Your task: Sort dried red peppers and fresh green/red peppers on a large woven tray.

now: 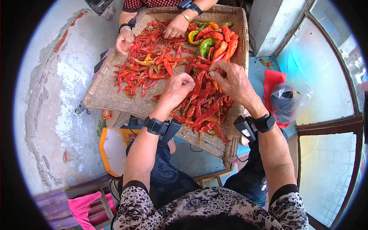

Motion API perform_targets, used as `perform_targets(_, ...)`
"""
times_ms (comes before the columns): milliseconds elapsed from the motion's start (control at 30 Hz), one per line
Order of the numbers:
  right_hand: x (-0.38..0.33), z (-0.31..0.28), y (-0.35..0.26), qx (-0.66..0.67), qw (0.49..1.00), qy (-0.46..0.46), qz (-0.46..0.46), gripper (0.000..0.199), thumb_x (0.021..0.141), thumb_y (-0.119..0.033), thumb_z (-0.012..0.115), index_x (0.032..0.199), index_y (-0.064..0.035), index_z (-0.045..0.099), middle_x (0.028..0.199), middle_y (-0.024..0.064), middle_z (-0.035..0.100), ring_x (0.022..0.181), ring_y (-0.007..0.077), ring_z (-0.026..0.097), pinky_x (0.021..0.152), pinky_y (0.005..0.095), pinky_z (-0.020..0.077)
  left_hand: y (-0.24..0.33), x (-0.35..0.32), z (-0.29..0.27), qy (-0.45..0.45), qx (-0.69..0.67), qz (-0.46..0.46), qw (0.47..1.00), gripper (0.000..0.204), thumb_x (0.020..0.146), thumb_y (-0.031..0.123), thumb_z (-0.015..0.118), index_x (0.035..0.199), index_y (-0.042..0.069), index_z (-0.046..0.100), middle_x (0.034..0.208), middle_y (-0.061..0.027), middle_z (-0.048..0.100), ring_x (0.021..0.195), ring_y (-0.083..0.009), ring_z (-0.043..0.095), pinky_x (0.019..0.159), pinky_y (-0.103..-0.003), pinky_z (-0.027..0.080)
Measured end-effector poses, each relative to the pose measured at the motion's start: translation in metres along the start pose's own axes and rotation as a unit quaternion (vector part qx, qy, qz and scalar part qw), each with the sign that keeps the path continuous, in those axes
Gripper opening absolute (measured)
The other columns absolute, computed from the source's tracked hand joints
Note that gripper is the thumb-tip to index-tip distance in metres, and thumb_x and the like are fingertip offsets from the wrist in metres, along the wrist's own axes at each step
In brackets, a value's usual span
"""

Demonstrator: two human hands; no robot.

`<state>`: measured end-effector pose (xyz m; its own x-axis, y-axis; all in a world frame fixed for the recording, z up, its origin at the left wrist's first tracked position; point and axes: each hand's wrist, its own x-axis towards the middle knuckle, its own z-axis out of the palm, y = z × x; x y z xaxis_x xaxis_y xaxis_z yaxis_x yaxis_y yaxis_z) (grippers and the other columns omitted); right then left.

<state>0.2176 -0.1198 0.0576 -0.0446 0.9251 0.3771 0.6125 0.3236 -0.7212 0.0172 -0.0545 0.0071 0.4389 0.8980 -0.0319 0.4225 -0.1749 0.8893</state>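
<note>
A large shallow woven tray (97, 94) holds heaps of red chili peppers. My left hand (174, 92) is over the near heap, fingers curled together in a pinch; what lies between its fingertips is hidden. Just right of it, my right hand (235, 84) pinches with thumb and forefinger at the upper end of a long red chili pepper (198, 85), which hangs between the two hands. Below them lies a pile of dark red, wrinkled chili peppers (207, 115). Toward the left and middle spreads a looser heap of red chili peppers (140, 78).
Across the tray, a co-worker's two hands (176, 27) work at the far heap. Plumper red, orange and green peppers (220, 42) fill the far right corner. A clear plastic bag (290, 101) rests on red material beside the window (326, 73). A peeling wall (57, 96) stands left.
</note>
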Motion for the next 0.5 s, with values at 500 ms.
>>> perform_targets(500, -0.003, 0.002, 0.005, -0.01, 1.0, -0.003, -0.017, 0.01, 0.081, -0.011, 0.06, 0.084, -0.0016, 0.06, 0.067, 0.0185, 0.06, 0.065, 0.036, 0.06, 0.06, 0.0415, 0.047, 0.034, -0.009, -0.024, -0.033, -0.114, -0.014, 0.993, 0.019, 0.091, 0.02, 0.057, 0.096, 0.004, 0.065, 0.078, 0.0021, 0.063, 0.062, -0.0024, 0.053, 0.054, -0.017, 0.04)
